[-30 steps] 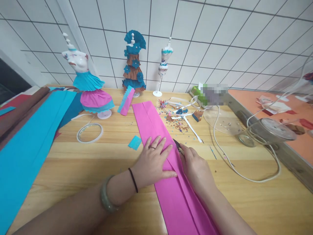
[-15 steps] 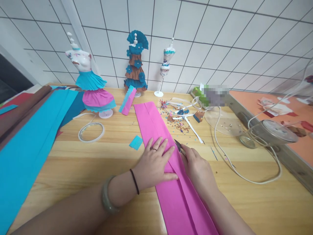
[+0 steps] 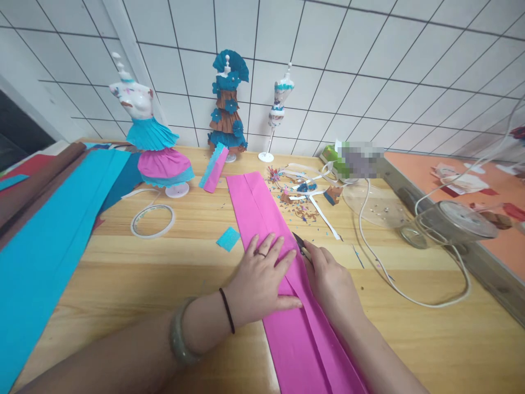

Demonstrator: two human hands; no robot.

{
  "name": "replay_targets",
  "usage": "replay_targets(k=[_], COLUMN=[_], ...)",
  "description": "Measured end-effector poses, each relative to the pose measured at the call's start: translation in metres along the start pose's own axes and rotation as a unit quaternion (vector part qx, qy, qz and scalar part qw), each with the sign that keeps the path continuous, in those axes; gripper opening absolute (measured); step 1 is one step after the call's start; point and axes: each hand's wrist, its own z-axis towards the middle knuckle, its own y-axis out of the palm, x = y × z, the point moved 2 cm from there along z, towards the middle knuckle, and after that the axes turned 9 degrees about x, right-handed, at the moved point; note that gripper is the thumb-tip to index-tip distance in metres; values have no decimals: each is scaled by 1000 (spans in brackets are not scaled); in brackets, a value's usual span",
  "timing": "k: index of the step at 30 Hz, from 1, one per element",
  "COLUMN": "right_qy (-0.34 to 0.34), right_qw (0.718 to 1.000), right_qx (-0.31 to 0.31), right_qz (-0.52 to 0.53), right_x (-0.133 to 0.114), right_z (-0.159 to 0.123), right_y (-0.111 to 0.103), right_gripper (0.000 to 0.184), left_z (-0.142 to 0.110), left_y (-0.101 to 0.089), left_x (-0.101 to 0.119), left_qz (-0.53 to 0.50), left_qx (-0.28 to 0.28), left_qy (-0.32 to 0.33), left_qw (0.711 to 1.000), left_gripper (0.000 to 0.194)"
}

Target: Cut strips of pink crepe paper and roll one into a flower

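Note:
A long folded strip of pink crepe paper (image 3: 254, 200) runs from the middle of the table toward me, with a fold line along its length. My left hand (image 3: 266, 279) lies flat on it, fingers spread, pressing it to the table. At the strip's right edge, my right hand (image 3: 330, 279) is closed around scissors (image 3: 301, 244). Their dark pointed blades touch or lie just beside the paper's edge; the handles are hidden in my palm. A small blue paper piece (image 3: 228, 239) lies left of my left fingertips.
Three small dress forms stand at the back: one in a blue-pink skirt (image 3: 164, 164), one in a ruffled dress (image 3: 226, 120), one mostly bare (image 3: 278, 104). Tape roll (image 3: 152, 221) and blue paper (image 3: 53, 235) lie left. Paper scraps (image 3: 303, 210), white cable (image 3: 371, 254) and jar (image 3: 455, 221) are right.
My left hand has slid slightly toward me along the pink paper. The right hand and scissors stay at the paper's edge, and the view has shifted a little.

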Motion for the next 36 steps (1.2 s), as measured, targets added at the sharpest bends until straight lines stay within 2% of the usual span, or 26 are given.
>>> replay_targets(k=[28, 36], right_qy=[8, 21], right_qw=[999, 999], right_qx=[-1, -19], right_qz=[40, 41], right_x=[0, -3], right_z=[2, 3], right_y=[-3, -7], right_gripper=[34, 34], left_z=[-1, -3], left_y=[-1, -1], left_x=[3, 7], left_qz=[1, -5], left_qx=[-8, -19], left_qy=[7, 9], left_qw=[1000, 1000], left_gripper=[79, 83])
